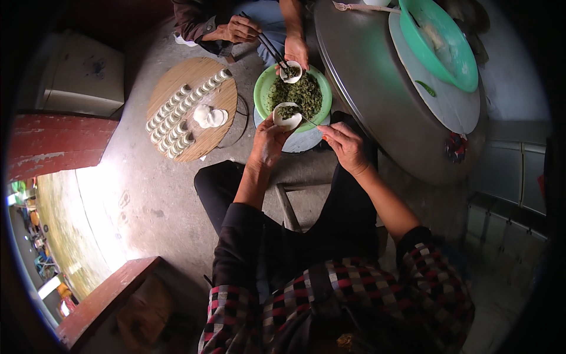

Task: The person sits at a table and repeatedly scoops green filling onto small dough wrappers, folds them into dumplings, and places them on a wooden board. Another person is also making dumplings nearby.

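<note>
My left hand (pixel 269 142) holds a round dough wrapper (pixel 287 122) with chopped green filling on it, above the near rim of a light green basin (pixel 326 95). In my right hand (pixel 343 144) is a thin metal utensil (pixel 310 121), its tip at the filling. More chopped green filling (pixel 306 94) lies in the basin. Across from me a person's hand (pixel 296 51) holds another filled wrapper (pixel 291 77), and their other hand (pixel 241 30) holds dark chopsticks (pixel 270 48). Rows of folded dumplings (pixel 170 117) and a few flat wrappers (pixel 211 117) lie on a round wooden board (pixel 199 71).
At the right, a round dark table (pixel 367 79) carries a pale round board (pixel 457 104), a green chilli pepper (pixel 425 88) and a teal basin (pixel 409 48). A white box (pixel 84 75) stands at the upper left. A wooden stool frame (pixel 287 208) is between my legs.
</note>
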Tool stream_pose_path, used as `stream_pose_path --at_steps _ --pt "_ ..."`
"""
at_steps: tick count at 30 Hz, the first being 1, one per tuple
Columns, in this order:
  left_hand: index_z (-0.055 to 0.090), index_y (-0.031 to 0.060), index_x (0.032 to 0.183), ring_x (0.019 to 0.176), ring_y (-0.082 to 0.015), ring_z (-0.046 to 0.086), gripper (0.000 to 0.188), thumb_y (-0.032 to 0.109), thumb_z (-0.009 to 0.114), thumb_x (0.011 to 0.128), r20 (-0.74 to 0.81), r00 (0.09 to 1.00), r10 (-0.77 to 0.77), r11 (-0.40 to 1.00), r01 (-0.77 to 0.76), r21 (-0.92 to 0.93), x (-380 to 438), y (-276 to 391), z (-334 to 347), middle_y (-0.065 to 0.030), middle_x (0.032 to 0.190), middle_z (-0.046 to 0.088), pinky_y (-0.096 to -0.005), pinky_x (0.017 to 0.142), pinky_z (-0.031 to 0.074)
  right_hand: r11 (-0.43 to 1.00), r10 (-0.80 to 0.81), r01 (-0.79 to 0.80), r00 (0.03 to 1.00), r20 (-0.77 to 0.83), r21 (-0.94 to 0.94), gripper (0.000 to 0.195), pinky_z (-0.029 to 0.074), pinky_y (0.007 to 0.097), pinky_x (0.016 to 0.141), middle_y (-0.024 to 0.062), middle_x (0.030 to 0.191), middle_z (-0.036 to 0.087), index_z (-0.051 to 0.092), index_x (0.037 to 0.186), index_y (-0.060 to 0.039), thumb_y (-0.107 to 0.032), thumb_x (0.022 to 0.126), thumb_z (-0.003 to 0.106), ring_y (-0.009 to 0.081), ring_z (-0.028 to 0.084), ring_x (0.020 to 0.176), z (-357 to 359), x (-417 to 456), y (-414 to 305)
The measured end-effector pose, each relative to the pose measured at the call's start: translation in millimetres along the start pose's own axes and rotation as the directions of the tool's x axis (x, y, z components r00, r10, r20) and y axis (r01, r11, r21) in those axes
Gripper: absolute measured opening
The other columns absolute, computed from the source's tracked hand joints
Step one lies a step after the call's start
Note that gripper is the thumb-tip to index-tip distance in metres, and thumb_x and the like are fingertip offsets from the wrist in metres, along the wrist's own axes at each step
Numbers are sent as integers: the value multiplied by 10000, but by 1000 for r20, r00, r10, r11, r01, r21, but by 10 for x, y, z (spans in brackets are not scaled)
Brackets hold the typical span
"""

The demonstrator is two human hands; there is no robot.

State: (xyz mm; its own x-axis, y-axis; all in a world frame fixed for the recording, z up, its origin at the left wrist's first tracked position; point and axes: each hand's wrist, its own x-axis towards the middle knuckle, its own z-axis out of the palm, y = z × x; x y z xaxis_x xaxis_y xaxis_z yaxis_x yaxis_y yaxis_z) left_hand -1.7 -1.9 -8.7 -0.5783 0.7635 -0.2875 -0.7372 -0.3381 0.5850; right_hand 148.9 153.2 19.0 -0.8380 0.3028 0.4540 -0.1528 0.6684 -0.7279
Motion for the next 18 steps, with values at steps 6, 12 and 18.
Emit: stream_pose_path --at_steps 6,12,18 --pt "373 -108 1340 1230 -326 500 515 -123 378 824 -1 1000 -1 999 1 45 -53 98 85 -229 1333 478 -411 1092 381 988 -137 134 990 -31 -79 344 511 316 676 79 873 613 668 1089 -44 77 767 666 213 607 753 -52 26 -29" --pt "363 -122 1334 1245 -335 483 536 -147 356 799 -17 1000 -13 1000 13 18 -75 72 154 -232 1335 474 -428 1103 367 999 -47 48 996 -78 14 300 496 284 660 72 835 607 667 1088 -39 62 807 635 185 591 719 -148 39 -120" --pt "367 -130 1322 1246 -338 481 537 -156 356 786 30 1000 -5 1000 6 -17 -57 44 190 -241 1336 470 -438 1108 361 999 -33 33 997 -64 -1 270 492 270 660 66 832 611 674 1080 -36 42 825 631 170 599 733 -256 44 -130"
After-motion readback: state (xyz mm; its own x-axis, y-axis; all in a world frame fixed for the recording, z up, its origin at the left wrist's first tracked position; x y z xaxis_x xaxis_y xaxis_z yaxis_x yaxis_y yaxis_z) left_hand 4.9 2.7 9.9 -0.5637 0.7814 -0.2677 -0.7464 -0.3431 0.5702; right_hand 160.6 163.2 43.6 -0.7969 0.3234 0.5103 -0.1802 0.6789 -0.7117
